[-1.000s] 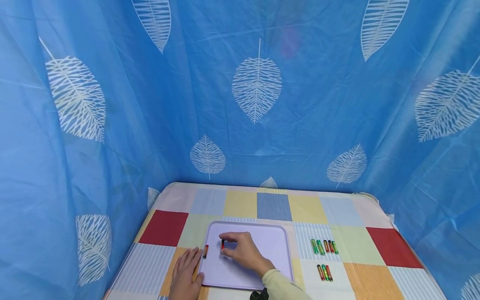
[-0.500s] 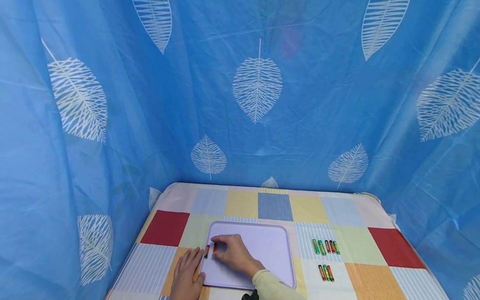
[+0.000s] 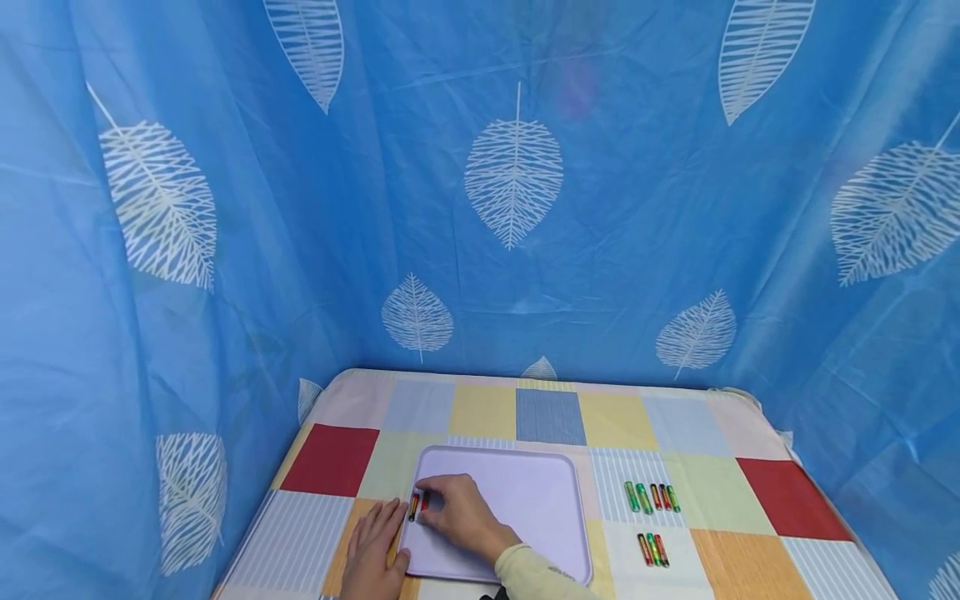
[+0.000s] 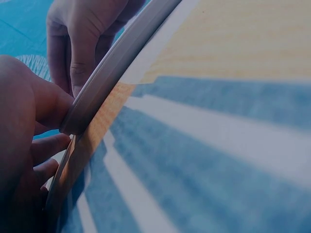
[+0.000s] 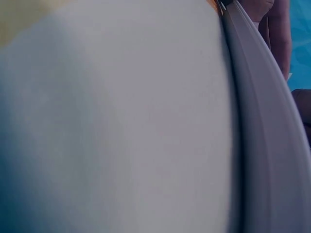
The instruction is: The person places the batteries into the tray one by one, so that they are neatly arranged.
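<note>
Right hand (image 3: 457, 510): extended from the lower right over the tray (image 3: 517, 533), in a pale sleeve (image 3: 542, 575); back of hand uppermost, index finger at the far end, thumb at the near end. Grip: thumb and finger pinch a red-and-black battery (image 3: 425, 501) between them.

Held battery: above the left part of the tray, pointing away from the person, just beside a second battery (image 3: 413, 507) that lies along the left rim. Contact between the two, or with the tray floor: cannot be told.

Left hand (image 3: 373, 550): laid at the tray's left edge, fingers extended forward and unclenched, thumb against the rim in the left wrist view; holds no battery.

To the right of the tray, on the patchwork cloth (image 3: 735, 575): a row of five batteries (image 3: 656, 497), green and red; nearer, a row of three (image 3: 652, 550).

Changes against one second ago: right hand and its battery shifted leftward, closing the gap to the second battery. Left hand and both rows: unchanged in place.
</note>
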`<act>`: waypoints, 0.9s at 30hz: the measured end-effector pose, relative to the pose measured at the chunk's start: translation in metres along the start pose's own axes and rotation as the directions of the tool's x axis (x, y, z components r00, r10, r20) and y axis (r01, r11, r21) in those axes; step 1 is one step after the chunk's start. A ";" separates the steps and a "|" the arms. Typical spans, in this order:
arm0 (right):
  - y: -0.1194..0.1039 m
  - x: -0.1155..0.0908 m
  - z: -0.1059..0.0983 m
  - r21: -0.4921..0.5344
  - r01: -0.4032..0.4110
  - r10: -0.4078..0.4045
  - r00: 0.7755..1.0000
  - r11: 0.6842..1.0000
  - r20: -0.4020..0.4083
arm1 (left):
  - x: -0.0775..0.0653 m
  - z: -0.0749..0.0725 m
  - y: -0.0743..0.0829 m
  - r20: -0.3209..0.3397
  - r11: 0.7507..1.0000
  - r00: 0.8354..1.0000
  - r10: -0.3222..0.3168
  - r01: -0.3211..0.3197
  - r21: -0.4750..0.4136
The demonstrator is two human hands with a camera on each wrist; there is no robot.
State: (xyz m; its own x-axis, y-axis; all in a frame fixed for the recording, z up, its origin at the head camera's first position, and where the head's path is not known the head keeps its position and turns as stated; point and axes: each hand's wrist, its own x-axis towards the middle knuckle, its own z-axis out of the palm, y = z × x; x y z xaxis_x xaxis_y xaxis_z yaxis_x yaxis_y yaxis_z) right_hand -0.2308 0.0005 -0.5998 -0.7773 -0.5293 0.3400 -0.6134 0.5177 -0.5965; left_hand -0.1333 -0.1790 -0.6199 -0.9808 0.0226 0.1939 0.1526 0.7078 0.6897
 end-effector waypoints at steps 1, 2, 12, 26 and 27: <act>-0.001 0.000 0.000 -0.009 0.008 -0.008 1.000 1.000 -0.002 | 0.000 0.000 0.000 0.002 1.000 1.000 0.000 0.000 -0.002; -0.001 0.000 0.000 -0.016 0.017 -0.017 1.000 1.000 -0.006 | 0.000 0.000 -0.001 0.006 1.000 1.000 -0.007 0.007 -0.007; -0.003 0.003 0.004 -0.033 0.046 -0.046 0.999 0.998 -0.013 | 0.000 0.002 -0.004 -0.007 1.000 1.000 0.026 -0.026 0.006; 0.000 0.001 -0.009 -0.023 0.042 -0.043 0.999 0.999 -0.032 | 0.002 -0.001 -0.003 0.025 1.000 1.000 0.001 -0.001 0.004; 0.001 0.000 -0.011 -0.009 0.037 -0.037 0.999 0.999 -0.031 | 0.002 -0.001 -0.002 0.025 1.000 1.000 -0.003 0.003 0.001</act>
State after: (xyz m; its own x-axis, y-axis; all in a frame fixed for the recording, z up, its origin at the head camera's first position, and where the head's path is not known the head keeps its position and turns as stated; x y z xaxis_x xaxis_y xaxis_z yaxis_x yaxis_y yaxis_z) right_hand -0.2328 0.0087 -0.5923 -0.7578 -0.5270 0.3847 -0.6430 0.5035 -0.5770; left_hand -0.1360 -0.1812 -0.6206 -0.9840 0.0379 0.1742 0.1494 0.7088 0.6894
